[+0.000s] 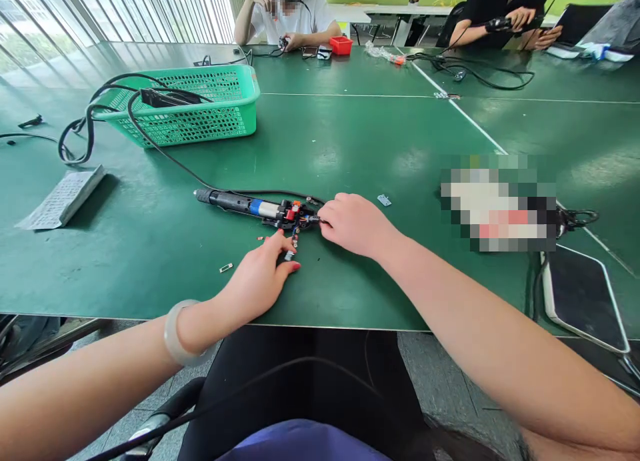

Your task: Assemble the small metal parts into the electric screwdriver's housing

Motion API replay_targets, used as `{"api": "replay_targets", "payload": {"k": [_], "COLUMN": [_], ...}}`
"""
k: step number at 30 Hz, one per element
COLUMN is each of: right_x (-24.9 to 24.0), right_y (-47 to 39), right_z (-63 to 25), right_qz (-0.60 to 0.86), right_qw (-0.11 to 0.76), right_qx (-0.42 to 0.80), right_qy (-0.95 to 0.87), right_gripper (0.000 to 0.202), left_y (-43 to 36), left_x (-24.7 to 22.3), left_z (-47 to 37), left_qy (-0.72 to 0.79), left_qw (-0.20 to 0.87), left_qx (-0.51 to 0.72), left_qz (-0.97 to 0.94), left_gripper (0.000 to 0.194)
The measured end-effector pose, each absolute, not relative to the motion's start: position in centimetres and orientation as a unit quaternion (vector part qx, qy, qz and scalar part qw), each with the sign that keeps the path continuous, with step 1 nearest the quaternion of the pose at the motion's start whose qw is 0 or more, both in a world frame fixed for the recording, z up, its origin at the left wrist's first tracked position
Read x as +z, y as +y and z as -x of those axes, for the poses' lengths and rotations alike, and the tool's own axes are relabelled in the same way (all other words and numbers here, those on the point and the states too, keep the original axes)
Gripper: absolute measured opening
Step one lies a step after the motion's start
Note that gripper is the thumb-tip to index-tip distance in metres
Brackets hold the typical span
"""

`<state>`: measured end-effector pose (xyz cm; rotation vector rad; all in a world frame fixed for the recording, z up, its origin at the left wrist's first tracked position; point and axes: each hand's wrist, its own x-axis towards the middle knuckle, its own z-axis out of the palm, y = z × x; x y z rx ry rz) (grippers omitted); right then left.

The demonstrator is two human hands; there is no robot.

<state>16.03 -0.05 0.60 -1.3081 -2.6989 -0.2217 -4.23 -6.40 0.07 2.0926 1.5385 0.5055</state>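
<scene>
A black wand-shaped electric device point(235, 202) with a blue and silver band lies on the green table, its handle end opened up. Red parts and thin wires point(300, 215) show there. My left hand point(260, 271) rests at its near side, thumb and finger closing around a small wired circuit board point(289, 255). My right hand point(353, 224) is closed in a pinch at the device's right end, on wires by the cord; the fingertips partly hide them. A black power cord point(185, 171) runs from the device toward the basket.
A green basket point(200, 127) with cables stands at the back left. A paper-wrapped block point(67, 195) lies left, a small metal piece point(226, 268) near my left hand, a grey piece point(384, 199) beyond my right. A phone point(583, 291) lies right. Two people sit across the table.
</scene>
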Motion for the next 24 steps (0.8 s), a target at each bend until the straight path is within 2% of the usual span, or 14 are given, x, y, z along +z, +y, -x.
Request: {"api": "replay_targets", "payload": {"k": [6,13,20,24], "right_x": [0.9,-0.1,-0.3,-0.4], "right_y": [0.9,0.7,0.3,0.4], "right_z": [-20.6,-22.4,-22.1,-22.1], "right_qz": [0.425,0.452,0.467,0.465], "right_qw": [0.052,0.11,0.129,0.135], "right_qx": [-0.053,-0.018,-0.007,-0.012], "right_qy": [-0.902,-0.885,-0.875,-0.875], "right_gripper": [0.021,0.022,0.023,0.022], "left_y": [-6.1,-6.5,-8.3,-8.4], "left_x": [-0.3,0.2,1.0,0.5], "left_z": [0.9,1.7,7.3,10.3], "left_qy": [0.507,0.491,0.578,0.624], "left_qw": [0.309,0.328,0.202,0.212], "left_qx": [0.222,0.206,0.228,0.193], "left_qz": [-0.774,-0.78,-0.757,-0.727], "left_gripper": [0.014,0.009,0.007,0.013]}}
